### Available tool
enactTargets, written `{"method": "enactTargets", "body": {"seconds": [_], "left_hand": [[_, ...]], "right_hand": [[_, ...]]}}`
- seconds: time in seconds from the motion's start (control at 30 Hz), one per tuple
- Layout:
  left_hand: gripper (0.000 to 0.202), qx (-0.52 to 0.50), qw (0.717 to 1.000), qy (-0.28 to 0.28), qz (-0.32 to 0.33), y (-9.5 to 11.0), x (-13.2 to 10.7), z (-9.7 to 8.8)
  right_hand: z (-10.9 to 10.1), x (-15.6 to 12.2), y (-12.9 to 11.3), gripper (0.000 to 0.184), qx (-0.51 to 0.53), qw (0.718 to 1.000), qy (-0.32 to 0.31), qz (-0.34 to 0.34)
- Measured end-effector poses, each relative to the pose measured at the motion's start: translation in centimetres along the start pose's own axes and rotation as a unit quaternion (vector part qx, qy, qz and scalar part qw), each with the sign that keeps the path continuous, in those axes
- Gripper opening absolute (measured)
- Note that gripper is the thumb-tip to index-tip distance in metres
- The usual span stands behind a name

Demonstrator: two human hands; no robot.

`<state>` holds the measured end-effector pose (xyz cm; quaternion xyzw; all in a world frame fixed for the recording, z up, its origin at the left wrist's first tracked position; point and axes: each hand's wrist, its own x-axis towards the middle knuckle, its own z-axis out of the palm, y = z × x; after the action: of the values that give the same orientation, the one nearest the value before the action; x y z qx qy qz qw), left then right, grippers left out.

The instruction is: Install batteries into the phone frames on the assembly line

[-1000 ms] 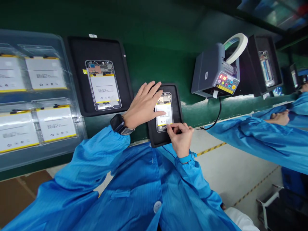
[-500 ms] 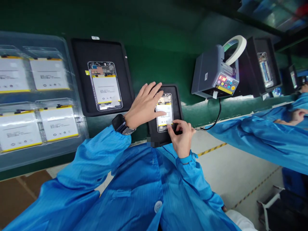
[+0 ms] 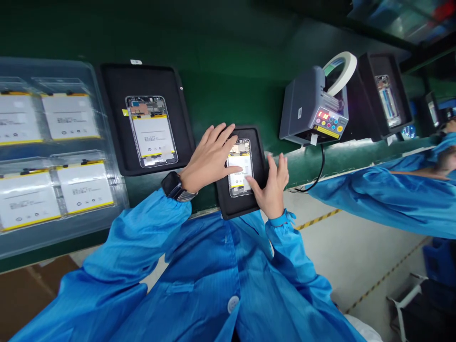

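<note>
In front of me an opened phone (image 3: 245, 147) lies in a small black tray (image 3: 238, 207). A white battery (image 3: 239, 164) with yellow edges sits inside the phone body. Across the phone's left side my left hand (image 3: 211, 159) is spread flat, its thumb over the battery; whether it presses cannot be seen. My right hand (image 3: 271, 189) is open at the tray's right edge, thumb tip by the battery's lower right, fingers raised. Nothing shows between its fingers. To the left, a second opened phone (image 3: 151, 130) with a battery rests in a larger black tray (image 3: 114, 80).
A clear plastic tray (image 3: 93, 76) of batteries stands at far left. A grey tape dispenser (image 3: 302, 107) with a tape roll (image 3: 351, 76) and a black cable (image 3: 322, 166) is on the right. Beyond it is another black tray (image 3: 404, 90). A co-worker's blue sleeve (image 3: 384, 199) reaches in.
My right hand has opened from a pinch at the battery's lower right corner, and its fingers have lifted away to the right. My left hand stays spread over the phone. The view has shifted slightly.
</note>
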<state>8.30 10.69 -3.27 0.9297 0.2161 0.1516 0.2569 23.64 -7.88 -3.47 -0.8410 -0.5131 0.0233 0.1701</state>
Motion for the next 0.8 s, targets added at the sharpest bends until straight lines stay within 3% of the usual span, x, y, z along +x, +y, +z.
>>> {"method": "enactTargets", "body": {"seconds": [0.07,0.27,0.43,0.6,0.8], "left_hand": [[0.076,0.003,1.000,0.002,-0.001,0.0,0.0,0.0],[0.080,0.004,1.000,-0.002,0.002,-0.1,-0.1,0.1],[0.083,0.019,1.000,-0.012,-0.006,-0.3,0.1,0.1],[0.086,0.047,0.998,-0.035,-0.026,0.6,0.0,-0.2],[0.083,0.108,0.993,-0.036,-0.018,1.0,0.2,-0.4]], "right_hand": [[0.1,0.0,0.0,0.079,0.003,1.000,0.009,-0.002],[-0.1,0.1,0.1,0.079,0.019,0.997,-0.055,-0.045],[0.2,0.7,0.4,0.083,0.032,0.998,-0.033,-0.037],[0.0,0.4,0.7,0.081,0.066,0.992,-0.031,-0.102],[3.1,1.8,4.2,0.102,0.084,0.988,0.017,-0.128]]}}
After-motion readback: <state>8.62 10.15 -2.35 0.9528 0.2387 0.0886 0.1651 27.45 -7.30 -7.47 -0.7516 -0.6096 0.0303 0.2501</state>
